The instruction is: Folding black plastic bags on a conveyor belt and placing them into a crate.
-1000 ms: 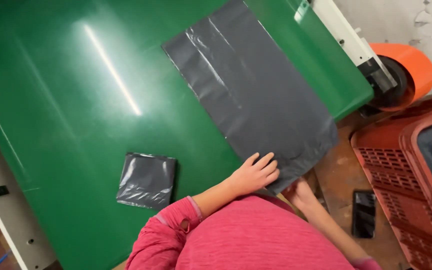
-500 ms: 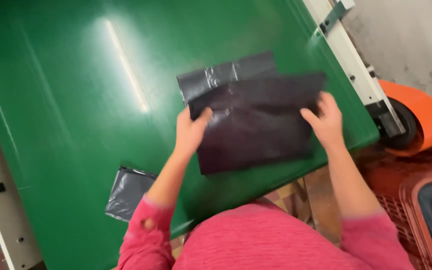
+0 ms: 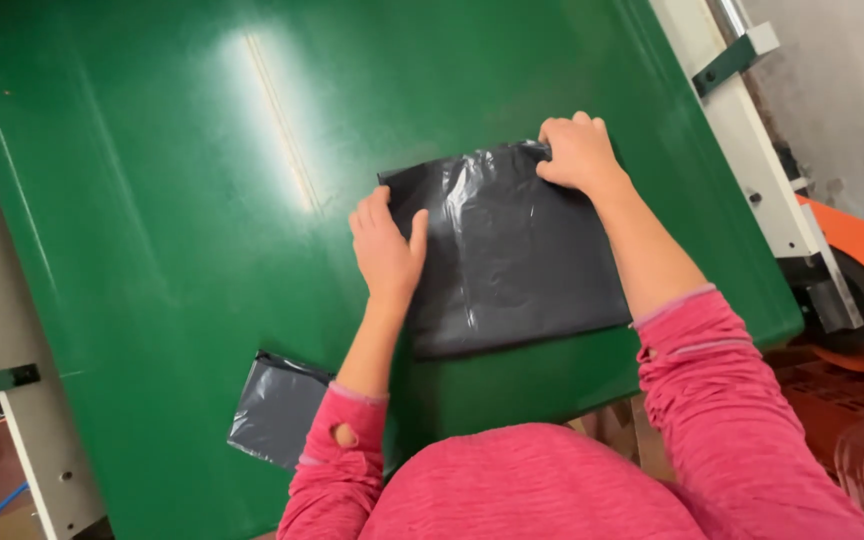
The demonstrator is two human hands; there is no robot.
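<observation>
The left hand (image 3: 385, 245) lies flat, fingers spread, pressing the left edge of a folded dark grey plastic bag (image 3: 512, 255); the right hand (image 3: 577, 150) curls loosely over its far corner. The bag rests on the green table (image 3: 152, 250). A smaller folded bag (image 3: 277, 408) lies near the left sleeve

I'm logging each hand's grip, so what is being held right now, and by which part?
The folded dark grey plastic bag: the left hand presses its left edge, and the right hand pinches its far right corner on the green table.
</observation>
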